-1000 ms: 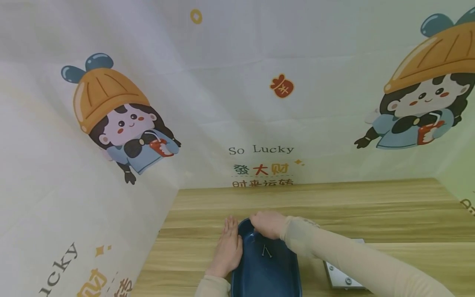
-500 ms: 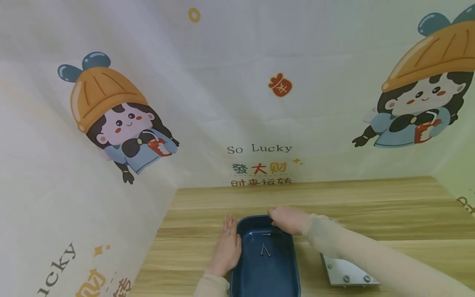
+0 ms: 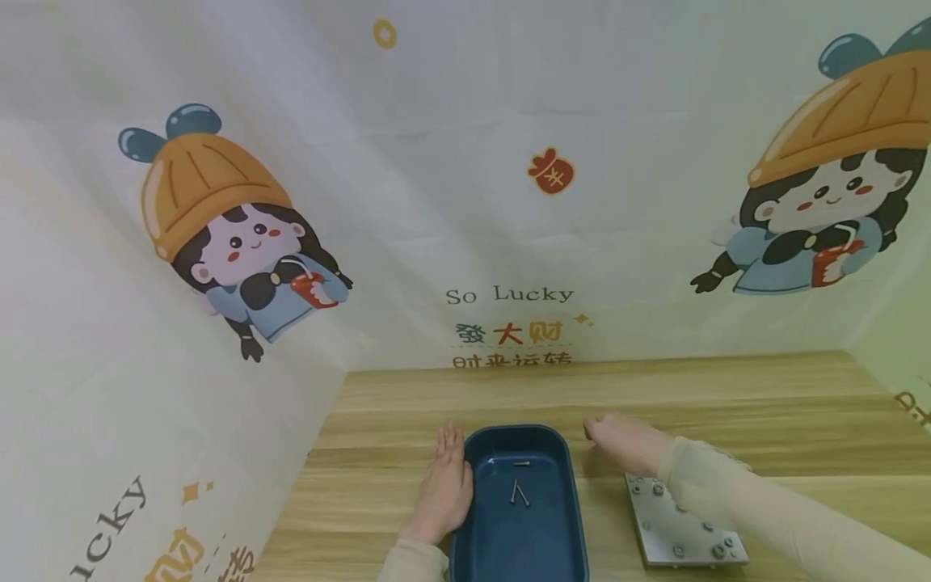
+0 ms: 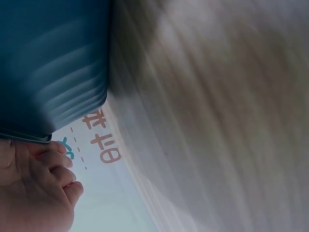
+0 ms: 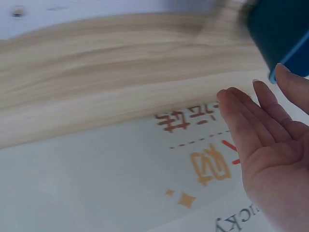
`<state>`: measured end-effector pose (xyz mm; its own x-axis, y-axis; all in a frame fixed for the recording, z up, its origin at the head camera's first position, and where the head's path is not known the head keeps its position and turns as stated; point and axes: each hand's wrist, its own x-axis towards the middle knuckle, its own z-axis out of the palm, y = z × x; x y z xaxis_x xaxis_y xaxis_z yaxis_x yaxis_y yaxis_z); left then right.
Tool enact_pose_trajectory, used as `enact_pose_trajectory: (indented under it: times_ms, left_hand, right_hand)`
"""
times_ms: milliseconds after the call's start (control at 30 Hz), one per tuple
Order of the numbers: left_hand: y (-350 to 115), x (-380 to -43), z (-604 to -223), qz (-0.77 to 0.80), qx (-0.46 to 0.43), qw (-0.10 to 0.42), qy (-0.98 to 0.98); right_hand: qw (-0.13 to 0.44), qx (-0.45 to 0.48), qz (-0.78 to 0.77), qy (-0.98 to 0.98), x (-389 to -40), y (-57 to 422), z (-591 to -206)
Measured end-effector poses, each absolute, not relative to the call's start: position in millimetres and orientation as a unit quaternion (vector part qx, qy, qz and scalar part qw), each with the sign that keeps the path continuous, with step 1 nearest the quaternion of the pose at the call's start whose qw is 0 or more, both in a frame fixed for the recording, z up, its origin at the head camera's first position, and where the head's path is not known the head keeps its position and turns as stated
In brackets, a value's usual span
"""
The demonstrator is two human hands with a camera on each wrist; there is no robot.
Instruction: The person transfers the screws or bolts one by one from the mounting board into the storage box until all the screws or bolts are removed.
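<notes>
A deep blue plastic tray (image 3: 516, 541) with rounded corners stands on the wooden table. Inside it lie a small screw (image 3: 521, 464) near the far end and two longer screws (image 3: 519, 493) forming a narrow V. My left hand (image 3: 442, 493) rests along the tray's left side, fingers extended forward; the left wrist view shows this hand (image 4: 38, 188) right at the tray's rim. Off to the right of the tray, over the table, is my right hand (image 3: 629, 443). In the right wrist view its fingers (image 5: 246, 121) are fairly straight, with nothing held.
A silver metal plate (image 3: 662, 525) fitted with several bolts lies right of the tray, partly under the right sleeve (image 3: 727, 485). Behind the wooden table (image 3: 407, 396) hangs a pale printed cloth (image 3: 436, 202), which also runs down the left and right sides.
My right hand has moved right, from over the tray's far end to beyond its right side. The small far screw, hidden at first, now shows. The left hand stays at the tray.
</notes>
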<state>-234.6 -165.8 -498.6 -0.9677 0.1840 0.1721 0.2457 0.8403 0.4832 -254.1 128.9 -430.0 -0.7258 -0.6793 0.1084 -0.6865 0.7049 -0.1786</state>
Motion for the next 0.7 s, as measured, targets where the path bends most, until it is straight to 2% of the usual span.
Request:
enact_pose_trajectory:
  times_ms: [233, 400, 567, 700]
  left_hand:
    - [-166, -234, -501, -0.250, -0.117, 0.061, -0.959]
    - [-165, -234, -503, -0.247, -0.117, 0.061, -0.960]
    - [-166, -235, -504, -0.253, -0.118, 0.064, -0.958]
    - [-167, -237, -504, -0.253, -0.120, 0.067, -0.958]
  right_hand:
    - [-0.027, 0.321, 0.128, -0.938, -240, 156, -438]
    - [-0.038, 0.301, 0.152, -0.941, -229, 168, -444]
    - [-0.036, 0.298, 0.165, -0.940, -220, 175, -450]
    - [-0.008, 0.309, 0.150, -0.939, -216, 177, -458]
